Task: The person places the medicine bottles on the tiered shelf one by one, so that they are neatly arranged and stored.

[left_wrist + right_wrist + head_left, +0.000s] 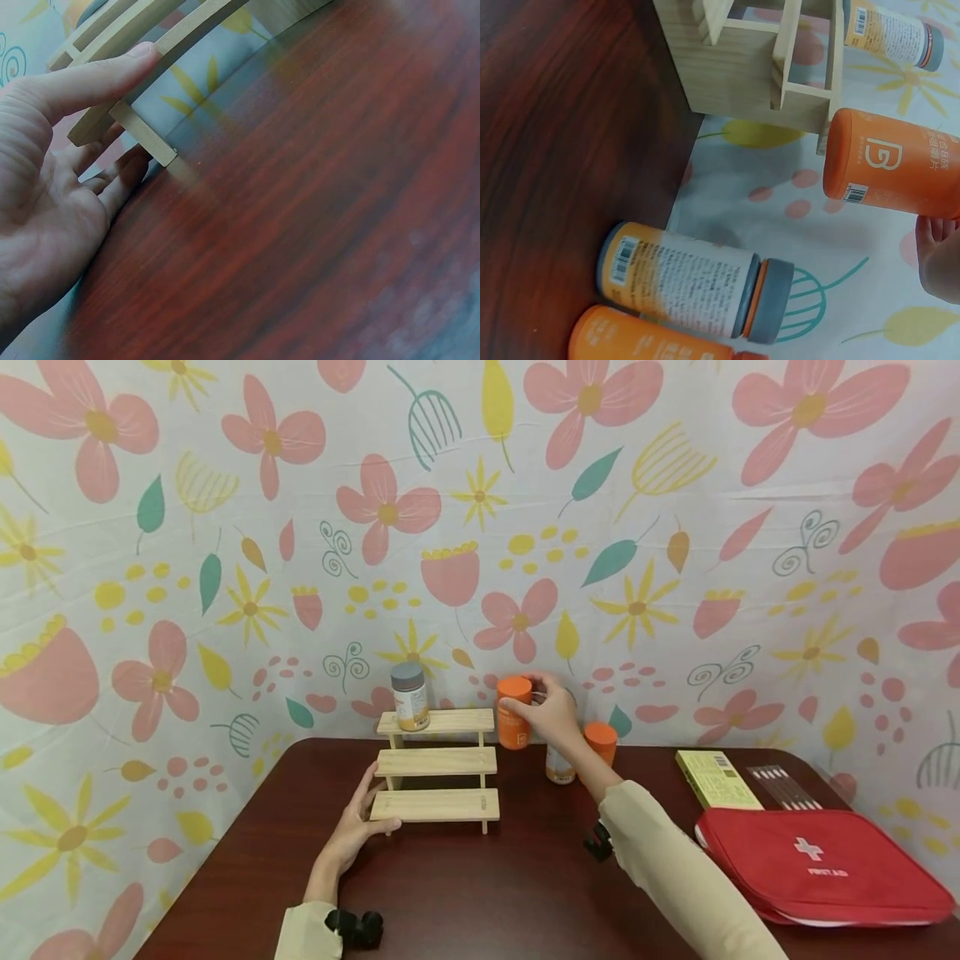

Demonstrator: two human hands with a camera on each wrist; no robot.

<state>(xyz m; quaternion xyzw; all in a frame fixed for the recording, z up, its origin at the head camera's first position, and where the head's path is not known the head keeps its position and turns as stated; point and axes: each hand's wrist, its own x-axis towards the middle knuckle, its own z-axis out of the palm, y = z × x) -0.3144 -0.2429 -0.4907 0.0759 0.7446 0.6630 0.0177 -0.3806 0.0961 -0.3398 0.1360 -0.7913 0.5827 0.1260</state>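
Observation:
A three-tier wooden display rack (437, 762) stands on the table. My left hand (352, 822) holds its left end, thumb over the lowest shelf and fingers behind, as the left wrist view shows. A white and yellow bottle with a grey cap (410, 697) stands on the left of the top shelf. My right hand (553, 714) grips an orange bottle (892, 163) by its upper part. That bottle is upright, raised off the table just right of the top shelf. Behind my right forearm stand another grey-capped bottle (682, 281) and a second orange bottle (601, 743).
On the right of the table lies a red first aid pouch (821, 864). Beyond it are a yellow-green box (717, 779) and a clear pack of cotton swabs (783, 787). A flower-patterned cloth (480, 527) hangs behind the dark wooden table (465, 893).

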